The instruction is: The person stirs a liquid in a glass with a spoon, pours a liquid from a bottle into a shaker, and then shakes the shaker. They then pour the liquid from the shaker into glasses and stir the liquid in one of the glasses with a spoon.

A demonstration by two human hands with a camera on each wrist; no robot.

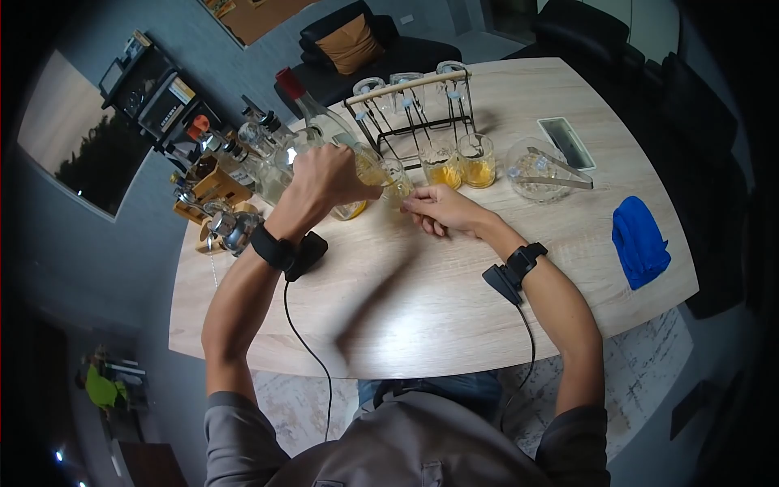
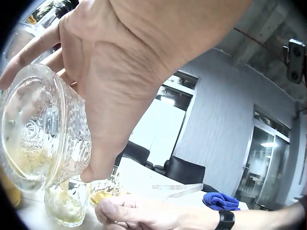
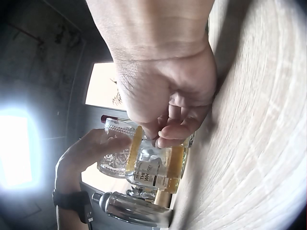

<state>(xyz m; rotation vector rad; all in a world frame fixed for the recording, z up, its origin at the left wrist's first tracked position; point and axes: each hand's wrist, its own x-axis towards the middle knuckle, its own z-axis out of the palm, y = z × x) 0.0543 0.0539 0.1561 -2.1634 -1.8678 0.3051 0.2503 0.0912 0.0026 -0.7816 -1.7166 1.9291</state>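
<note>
My left hand (image 1: 324, 174) grips a clear embossed glass vessel (image 2: 43, 129), tilted with its rim downward. Pale yellow liquid collects near the lip. Below the rim, in the left wrist view, stands a short tumbler (image 2: 67, 206) with pale yellow contents. My right hand (image 1: 450, 209) is low over the table, its fingers (image 3: 175, 132) loosely curled and the tips close beside the tumbler. Nothing shows between them. Two more tumblers, one glass (image 1: 442, 172) and another glass (image 1: 477, 166), hold orange-yellow liquid just behind.
A black rack (image 1: 418, 126) with upturned glasses stands at the back. Bottles, among them a red-topped bottle (image 1: 312, 105), crowd the left side with a metal shaker (image 3: 136, 209). On the right are a glass bowl (image 1: 535, 180) with tongs (image 1: 552, 183), a small tray (image 1: 566, 143) and a blue cloth (image 1: 639, 242).
</note>
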